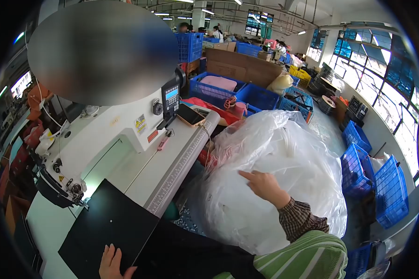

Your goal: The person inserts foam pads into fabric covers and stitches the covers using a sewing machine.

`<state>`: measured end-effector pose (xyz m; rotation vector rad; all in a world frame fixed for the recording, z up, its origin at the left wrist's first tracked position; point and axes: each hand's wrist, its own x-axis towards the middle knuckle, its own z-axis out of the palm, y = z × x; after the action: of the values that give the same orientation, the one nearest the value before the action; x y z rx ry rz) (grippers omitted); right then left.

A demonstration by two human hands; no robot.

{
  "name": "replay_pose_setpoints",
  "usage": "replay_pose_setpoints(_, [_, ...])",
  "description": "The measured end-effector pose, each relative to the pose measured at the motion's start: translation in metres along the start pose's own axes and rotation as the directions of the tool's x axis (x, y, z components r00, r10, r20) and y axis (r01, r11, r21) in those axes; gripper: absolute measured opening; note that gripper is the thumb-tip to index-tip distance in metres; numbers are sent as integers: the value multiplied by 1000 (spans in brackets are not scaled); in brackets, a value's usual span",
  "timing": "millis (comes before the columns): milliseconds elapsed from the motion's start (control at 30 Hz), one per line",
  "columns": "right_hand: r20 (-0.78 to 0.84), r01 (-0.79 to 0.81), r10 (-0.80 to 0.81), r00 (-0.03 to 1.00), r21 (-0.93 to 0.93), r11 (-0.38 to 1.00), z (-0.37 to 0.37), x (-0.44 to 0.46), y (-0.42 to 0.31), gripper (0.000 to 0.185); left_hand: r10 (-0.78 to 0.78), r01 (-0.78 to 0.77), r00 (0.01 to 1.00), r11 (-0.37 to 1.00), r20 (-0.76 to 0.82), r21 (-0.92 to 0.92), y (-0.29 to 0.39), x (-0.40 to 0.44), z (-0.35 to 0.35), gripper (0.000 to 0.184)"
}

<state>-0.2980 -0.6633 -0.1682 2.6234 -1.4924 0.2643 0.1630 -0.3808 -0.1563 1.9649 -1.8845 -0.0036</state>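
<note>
My left hand (112, 265) lies with fingers spread on the lower edge of a black flat panel (114, 228). The panel rests on the white sewing machine table (46, 232), its upper corner by the lit needle area (83, 202) of the sewing machine (111, 125). My right hand (264, 187) is over a large clear plastic bag (293, 162) of white material, index finger extended to the left, the other fingers partly curled. Nothing shows in it. Whether it touches the plastic is unclear.
A phone (191, 114) and a small pink tool (164, 142) lie on the table beyond the machine arm. Blue crates (260, 98) stand behind the bag, and more blue crates (391, 190) line the right side. Other people (218, 33) are far back.
</note>
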Motion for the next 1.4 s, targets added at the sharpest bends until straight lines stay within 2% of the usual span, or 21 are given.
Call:
replay_pose_setpoints(33, [-105, 87, -62, 993, 255, 963, -15, 7, -16, 61, 4, -4, 1000, 1000, -2, 1, -1, 0, 0, 51])
replay_pose_setpoints(67, [-222, 193, -94, 971, 483, 854, -24, 13, -35, 63, 14, -14, 1000, 1000, -5, -5, -3, -1, -1, 49])
replay_pose_setpoints(100, [-246, 233, -94, 965, 632, 739, -29, 17, -55, 65, 22, -22, 1000, 1000, -9, -12, -7, -2, 0, 48])
replay_pose_setpoints(167, [-257, 307, -171, 951, 837, 453, -25, 27, -95, 59, 33, -34, 999, 999, -20, -28, -11, -3, 3, 44])
replay_pose_setpoints(200, [-414, 464, -223, 882, 846, 265, -12, 35, -119, 48, 32, -32, 999, 999, -20, -25, -11, -2, 2, 44])
replay_pose_setpoints(233, [-376, 434, -352, 857, 895, 100, -7, 40, -140, 38, -37, 38, 999, 993, 12, -116, -10, 1, 0, 40])
replay_pose_setpoints(300, [-293, 253, -540, 789, 956, -149, 2, 36, -197, 31, -162, 182, 982, 942, 92, -284, -8, 9, -5, 34])
replay_pose_setpoints(333, [-294, 210, -570, 768, 955, -209, 0, 32, -225, 27, -217, 254, 966, 897, 139, -361, -9, 11, -5, 31])
replay_pose_setpoints(400, [-59, -40, -679, 732, 991, -128, 10, 28, -260, 28, -164, 195, 980, 902, 112, -386, -25, 8, 1, 29])
replay_pose_setpoints(500, [-4, -124, -647, 763, 981, -151, 20, 26, -258, 29, -17, 22, 1000, 890, 14, -455, -54, -1, 9, 22])
replay_pose_setpoints(700, [182, -268, -555, 811, 961, -75, 17, 14, -229, 29, 26, -52, 996, 944, -85, -325, -48, 0, 11, 19])
replay_pose_setpoints(833, [59, -142, -522, 851, 982, -120, 11, 10, -259, 29, 66, -85, 987, 988, -146, -128, -30, -6, 15, 21])
replay_pose_setpoints(867, [58, -145, -528, 848, 981, -125, 15, 12, -267, 29, 60, -78, 988, 989, -144, -124, -25, -9, 14, 21])
replay_pose_setpoints(1000, [-57, 34, -423, 905, 997, -63, 37, 25, -292, 29, -22, 7, 989, 995, -148, -96, -7, -8, 8, 22])
replay_pose_setpoints(1067, [-99, 87, -431, 897, 995, -47, 44, 35, -310, 27, -13, -2, 989, 995, -144, -100, -7, -6, 9, 23])
replay_pose_setpoints(1167, [-216, 237, -475, 853, 971, -16, 52, 44, -332, 21, -5, -8, 992, 994, -127, -106, -9, -8, 8, 25])
replay_pose_setpoints(1200, [-214, 236, -472, 855, 972, -14, 47, 44, -327, 21, -3, -11, 992, 994, -125, -107, -11, -9, 7, 25])
replay_pose_setpoints(1267, [-398, 524, -460, 794, 831, 185, 21, 36, -298, 20, 20, -17, 983, 1000, -185, 19, -13, -20, 9, 27])
replay_pose_setpoints(1333, [-546, 726, -486, 683, 578, 372, 6, 29, -278, 19, 50, -18, 971, 990, -234, 139, -15, -31, 13, 29])
replay_pose_setpoints(1367, [-541, 724, -488, 685, 579, 374, 8, 27, -280, 19, 48, -17, 971, 991, -233, 134, -18, -34, 15, 29])
replay_pose_setpoints(1400, [-596, 799, -536, 598, 501, 333, 12, 22, -282, 25, 42, -14, 976, 991, -214, 130, -24, -37, 17, 30])
